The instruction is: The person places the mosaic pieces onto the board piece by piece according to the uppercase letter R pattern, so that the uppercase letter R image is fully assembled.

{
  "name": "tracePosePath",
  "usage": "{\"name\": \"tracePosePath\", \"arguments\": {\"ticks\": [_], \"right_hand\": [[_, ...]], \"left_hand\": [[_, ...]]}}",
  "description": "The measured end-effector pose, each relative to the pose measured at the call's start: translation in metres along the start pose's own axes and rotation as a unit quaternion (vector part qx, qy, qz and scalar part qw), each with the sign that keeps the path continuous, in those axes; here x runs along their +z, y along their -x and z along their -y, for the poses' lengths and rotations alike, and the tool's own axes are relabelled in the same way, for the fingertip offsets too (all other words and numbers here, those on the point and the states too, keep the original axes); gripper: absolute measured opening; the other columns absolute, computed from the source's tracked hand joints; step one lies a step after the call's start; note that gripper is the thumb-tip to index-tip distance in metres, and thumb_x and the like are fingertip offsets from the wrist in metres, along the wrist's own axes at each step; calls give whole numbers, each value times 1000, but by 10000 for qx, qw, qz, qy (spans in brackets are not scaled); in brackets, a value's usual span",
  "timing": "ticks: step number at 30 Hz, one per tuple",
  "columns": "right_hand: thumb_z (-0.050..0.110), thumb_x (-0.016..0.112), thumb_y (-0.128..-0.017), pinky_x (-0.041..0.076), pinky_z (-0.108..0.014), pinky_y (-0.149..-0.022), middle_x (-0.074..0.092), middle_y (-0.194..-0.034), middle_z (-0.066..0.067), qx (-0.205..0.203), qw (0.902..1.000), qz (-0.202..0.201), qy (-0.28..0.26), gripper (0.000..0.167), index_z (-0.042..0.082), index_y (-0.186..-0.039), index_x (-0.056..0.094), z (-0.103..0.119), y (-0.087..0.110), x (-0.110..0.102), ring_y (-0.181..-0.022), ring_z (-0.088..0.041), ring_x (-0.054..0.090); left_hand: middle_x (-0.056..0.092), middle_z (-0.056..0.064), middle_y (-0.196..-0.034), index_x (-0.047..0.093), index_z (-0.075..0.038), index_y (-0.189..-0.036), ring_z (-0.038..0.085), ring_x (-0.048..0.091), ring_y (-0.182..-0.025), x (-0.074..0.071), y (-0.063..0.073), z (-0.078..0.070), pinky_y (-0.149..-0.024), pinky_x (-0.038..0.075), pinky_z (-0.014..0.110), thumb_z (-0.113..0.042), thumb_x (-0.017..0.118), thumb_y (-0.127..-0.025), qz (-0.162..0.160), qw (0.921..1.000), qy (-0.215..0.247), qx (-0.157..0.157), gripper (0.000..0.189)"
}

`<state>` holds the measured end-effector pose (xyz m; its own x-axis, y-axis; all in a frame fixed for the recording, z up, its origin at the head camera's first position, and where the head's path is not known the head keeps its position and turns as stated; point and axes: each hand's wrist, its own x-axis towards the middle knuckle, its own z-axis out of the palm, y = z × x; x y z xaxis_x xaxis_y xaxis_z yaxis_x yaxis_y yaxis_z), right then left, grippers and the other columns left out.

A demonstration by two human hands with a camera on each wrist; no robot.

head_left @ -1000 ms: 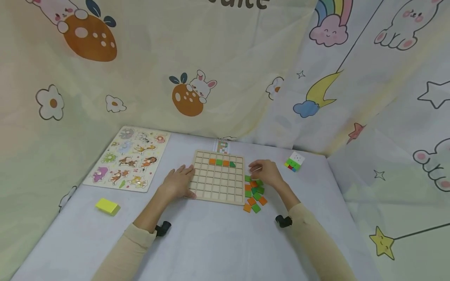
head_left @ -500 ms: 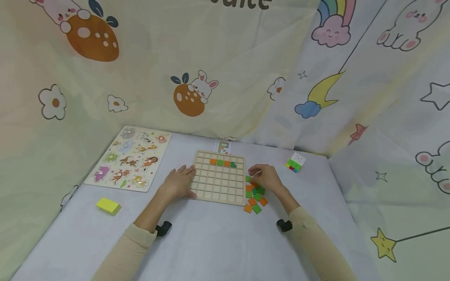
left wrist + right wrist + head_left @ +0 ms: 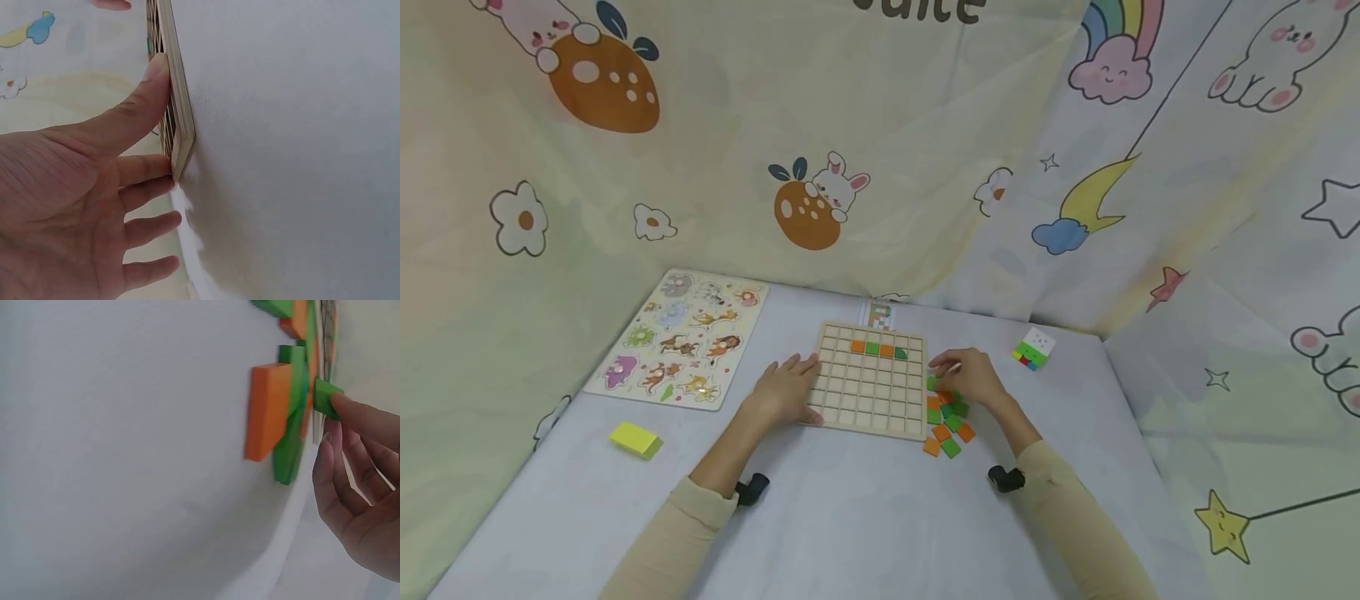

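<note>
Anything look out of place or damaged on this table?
Only the loose green and orange tiles: they lie at mixed angles beside the square wooden grid board, unlike the four green and orange ones lined up on it. No visible damage.

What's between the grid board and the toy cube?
The right hand pinching a green tile, loose tiles beside the board, then bare cloth to the cube. Head view shows this; right wrist view, the pinch.

Wht tbl (image 3: 850, 517) w/ grid board (image 3: 868, 392), grn/orng tiles (image 3: 951, 448), animal puzzle (image 3: 681, 340), ylw block (image 3: 636, 439), cube (image 3: 1033, 348) & ptrn card (image 3: 881, 315).
</note>
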<state>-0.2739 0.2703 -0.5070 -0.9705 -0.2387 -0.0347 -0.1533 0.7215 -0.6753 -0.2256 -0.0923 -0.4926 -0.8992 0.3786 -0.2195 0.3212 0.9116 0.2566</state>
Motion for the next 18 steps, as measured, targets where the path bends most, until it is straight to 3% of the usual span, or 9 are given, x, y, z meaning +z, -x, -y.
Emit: {"name": "tracePosePath", "arguments": {"ticks": [8,18], "right_hand": [[11,85,-87,58,-32,-68,74,-92,-6,-38,9993,-45,-370,32,7,-117,77,13,-8,-3,-83,-22,70],[13,86,-87,61,-34,-72,74,-94,-6,-326,9970,153,-691,32,6,-117,78,39,-32,20,-84,-22,72]], "left_hand": [[30,19,-168,39,3,-158,44,25,-155,1,0,3,-123,22,67,-45,89,-77,-29,10000,-20,-21,107],[29,18,-169,38,3,-159,44,24,-156,3,0,2,-123,22,66,-46,89,-78,-3,10000,-25,-38,107]]}}
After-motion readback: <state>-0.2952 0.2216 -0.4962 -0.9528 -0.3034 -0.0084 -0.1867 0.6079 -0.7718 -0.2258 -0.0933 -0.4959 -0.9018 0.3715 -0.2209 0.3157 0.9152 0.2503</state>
